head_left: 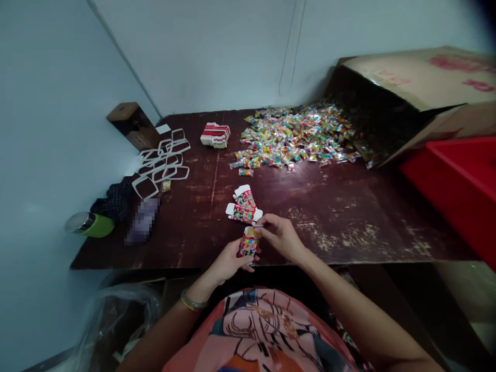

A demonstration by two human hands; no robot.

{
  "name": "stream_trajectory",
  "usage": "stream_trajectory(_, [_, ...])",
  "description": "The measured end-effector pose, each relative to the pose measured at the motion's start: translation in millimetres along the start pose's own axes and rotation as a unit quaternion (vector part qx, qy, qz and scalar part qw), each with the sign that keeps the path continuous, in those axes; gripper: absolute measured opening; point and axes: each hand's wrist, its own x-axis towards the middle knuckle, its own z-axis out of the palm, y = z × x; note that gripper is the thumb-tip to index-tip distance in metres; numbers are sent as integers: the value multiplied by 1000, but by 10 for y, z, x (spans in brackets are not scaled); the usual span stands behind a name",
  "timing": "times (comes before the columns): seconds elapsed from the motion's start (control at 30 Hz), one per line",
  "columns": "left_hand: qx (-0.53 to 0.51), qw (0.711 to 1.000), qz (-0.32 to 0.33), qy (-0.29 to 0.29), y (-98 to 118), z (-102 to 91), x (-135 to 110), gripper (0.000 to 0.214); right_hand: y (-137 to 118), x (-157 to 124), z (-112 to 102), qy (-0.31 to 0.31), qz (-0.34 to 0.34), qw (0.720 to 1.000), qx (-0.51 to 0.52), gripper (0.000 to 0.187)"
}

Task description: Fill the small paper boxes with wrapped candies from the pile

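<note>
My left hand (229,261) is closed round a small colourful printed box (248,243) near the front edge of the dark wooden table (341,217). My right hand (279,236) pinches at the top of that same box, fingers curled over its opening. Just beyond the hands lies a flat unfolded box blank (244,205) with white tabs. Farther back is a wide heap of small wrapped sweets (294,137) spilling from a tipped cardboard carton (411,98). A stack of folded blanks (215,135) sits left of the heap.
Several white cut-out frames (161,163) lie at the table's left. A green-sleeved metal flask (90,225), dark cloth (114,200) and a blurred flat object (142,221) are at the left edge. A red bin (457,186) stands at the right. A wooden block (129,123) is in the back corner.
</note>
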Motion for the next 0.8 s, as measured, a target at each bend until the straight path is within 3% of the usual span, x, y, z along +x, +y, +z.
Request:
stream_trajectory(0.07, [3, 1000, 13, -4, -47, -17, -5, 48, -11, -65, 55, -30, -39, 996, -70, 10])
stream_trajectory(0.13, [3, 1000, 25, 3, -95, -31, -11, 47, -25, -156, 132, -40, -50, 995, -74, 14])
stream_trajectory(0.23, [-24, 999, 19, 19, -118, -44, -21, 50, 0, -282, 238, 22, 40, 995, 90, 18])
stream_trajectory(0.3, [-26, 1000, -1, 10, -92, -56, -25, 61, 49, -337, 289, 18, 142, 958, 248, 21])
stream_trajectory(0.37, [8, 1000, -7, -16, -51, -75, -24, 59, 86, -367, 317, -51, 219, 908, 354, 31])
stream_trajectory(0.4, [38, 999, 0, -28, -31, -85, -22, 52, 88, -376, 320, -82, 235, 896, 368, 33])
stream_trajectory(0.47, [96, 994, 27, -36, 2, -98, -15, 40, 45, -386, 303, -99, 207, 921, 315, 29])
stream_trajectory(0.57, [105, 994, 35, -12, 28, -90, 2, 32, -108, -388, 233, -103, 70, 979, 159, 19])
stream_trajectory(0.63, [60, 998, 26, -9, 39, -72, 9, 31, -203, -379, 176, -110, 10, 988, 108, 23])
stream_trajectory(0.8, [-21, 994, 65, -91, 65, -64, -35, 34, -218, -350, 54, -106, 47, 984, 133, 23])
